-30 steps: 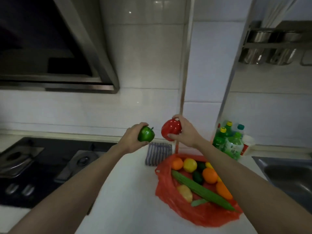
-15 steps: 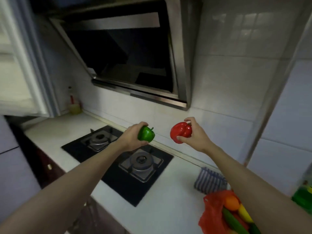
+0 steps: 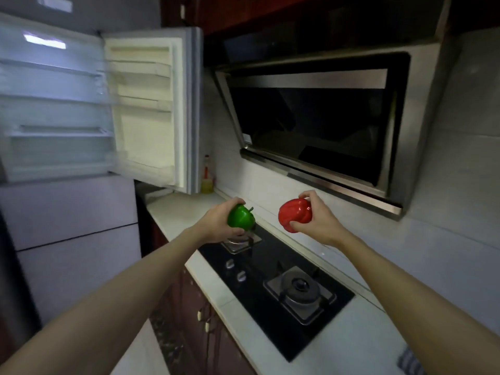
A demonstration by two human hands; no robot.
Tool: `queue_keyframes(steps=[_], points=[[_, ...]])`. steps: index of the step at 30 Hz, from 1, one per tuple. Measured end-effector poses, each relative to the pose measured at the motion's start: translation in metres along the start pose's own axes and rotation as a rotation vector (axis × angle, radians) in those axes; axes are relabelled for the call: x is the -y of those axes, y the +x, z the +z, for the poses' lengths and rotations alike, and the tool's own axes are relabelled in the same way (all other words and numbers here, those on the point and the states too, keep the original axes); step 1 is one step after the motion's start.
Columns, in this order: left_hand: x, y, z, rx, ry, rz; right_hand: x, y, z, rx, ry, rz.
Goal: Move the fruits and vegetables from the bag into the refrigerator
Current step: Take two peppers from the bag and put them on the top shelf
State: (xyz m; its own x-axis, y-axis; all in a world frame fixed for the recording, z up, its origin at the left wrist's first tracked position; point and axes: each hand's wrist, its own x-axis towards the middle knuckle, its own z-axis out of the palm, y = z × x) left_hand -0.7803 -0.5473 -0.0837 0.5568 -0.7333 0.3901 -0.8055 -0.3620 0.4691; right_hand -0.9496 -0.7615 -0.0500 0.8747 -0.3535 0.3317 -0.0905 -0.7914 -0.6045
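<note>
My left hand (image 3: 216, 226) grips a green bell pepper (image 3: 241, 216) in the air above the far end of the stove. My right hand (image 3: 316, 221) holds a red bell pepper (image 3: 295, 213) level with it, a little to the right. The refrigerator (image 3: 54, 104) stands at the upper left with its upper door (image 3: 154, 109) swung open toward the counter; its lit shelves show nothing on them. The bag is out of view.
A black gas hob (image 3: 273, 282) with two burners sits in the white counter (image 3: 338, 345) below my hands. A range hood (image 3: 324, 125) hangs over it. A bottle (image 3: 207, 175) stands in the corner behind the open door. Dark cabinets run under the counter.
The view has swung left from the bag and sink past the stove to the open refrigerator. Both hands keep their peppers and stay stretched out in front.
</note>
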Motion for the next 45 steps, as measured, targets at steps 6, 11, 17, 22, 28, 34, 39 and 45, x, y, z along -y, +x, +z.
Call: queue_keyframes(steps=[6, 11, 17, 22, 28, 34, 39, 45], points=[[0.070, -0.035, -0.066, -0.045, 0.033, -0.089, 0.067, 0.038, 0.061, 0.069, 0.056, -0.079], [0.120, -0.068, -0.116, -0.097, 0.068, -0.139, 0.116, 0.062, 0.112, 0.099, 0.075, -0.153], [0.172, -0.105, -0.176, -0.139, 0.139, -0.216, 0.177, 0.087, 0.166, 0.090, 0.135, -0.239], [0.205, -0.129, -0.211, -0.178, 0.191, -0.276, 0.218, 0.107, 0.202, 0.108, 0.143, -0.311], [0.239, -0.142, -0.239, -0.217, 0.187, -0.352, 0.249, 0.140, 0.243, 0.126, 0.166, -0.377], [0.276, -0.141, -0.255, -0.298, 0.193, -0.436, 0.275, 0.187, 0.286, 0.188, 0.188, -0.450], [0.309, -0.133, -0.274, -0.355, 0.219, -0.501, 0.299, 0.239, 0.318, 0.217, 0.232, -0.527], [0.352, -0.110, -0.297, -0.393, 0.267, -0.579, 0.315, 0.297, 0.353, 0.267, 0.250, -0.583]])
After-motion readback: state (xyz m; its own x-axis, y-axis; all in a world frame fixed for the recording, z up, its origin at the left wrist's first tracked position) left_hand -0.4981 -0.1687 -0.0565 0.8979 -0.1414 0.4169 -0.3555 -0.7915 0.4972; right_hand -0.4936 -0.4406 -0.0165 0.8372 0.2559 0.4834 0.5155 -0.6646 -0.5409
